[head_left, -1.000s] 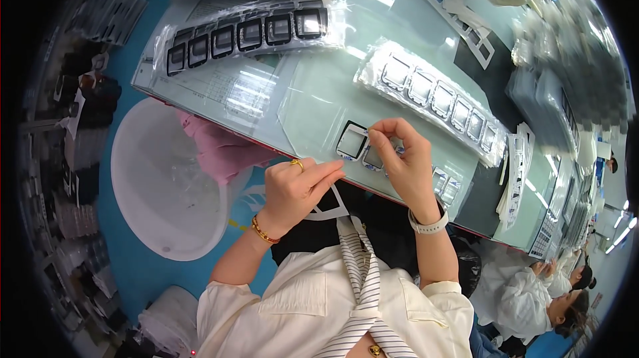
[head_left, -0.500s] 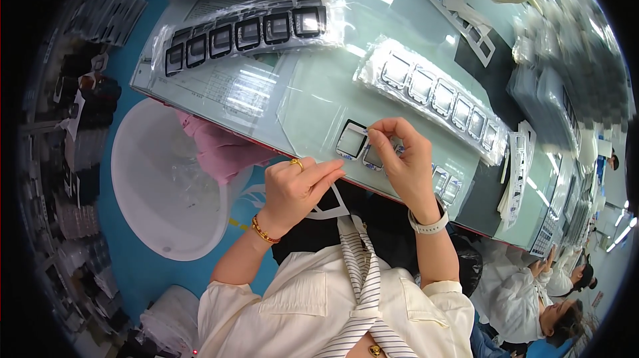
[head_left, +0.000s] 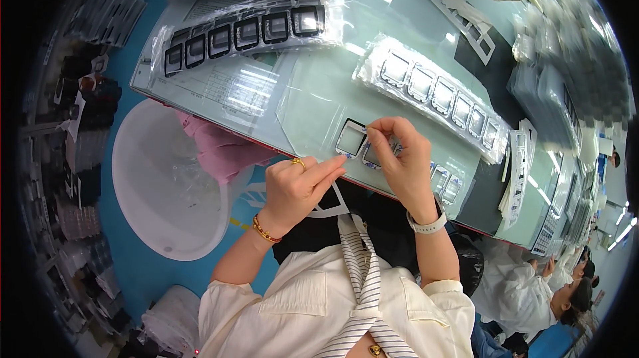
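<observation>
At the near edge of the glass tabletop lies a small black-and-white rectangular frame (head_left: 351, 138). My left hand (head_left: 296, 186) reaches its near edge with the forefinger and thumb extended close together, the other fingers curled. By its upper right corner, my right hand (head_left: 406, 162) pinches thumb and forefinger together; what lies between them is too small to make out. A second, similar frame (head_left: 373, 156) is partly hidden under my right hand. More frames (head_left: 452, 187) lie to the right of that hand.
Clear trays of black frames (head_left: 246, 33) and of pale frames (head_left: 442, 97) lie farther back. A white tub (head_left: 170, 185) with pink cloth (head_left: 219, 148) stands left of the table. White cut-out sheet (head_left: 333, 205) hangs below the edge. Co-workers (head_left: 526, 291) sit at right.
My hands have barely moved and keep the same pose at the frame. On the right, the co-workers have shifted their heads and arms slightly.
</observation>
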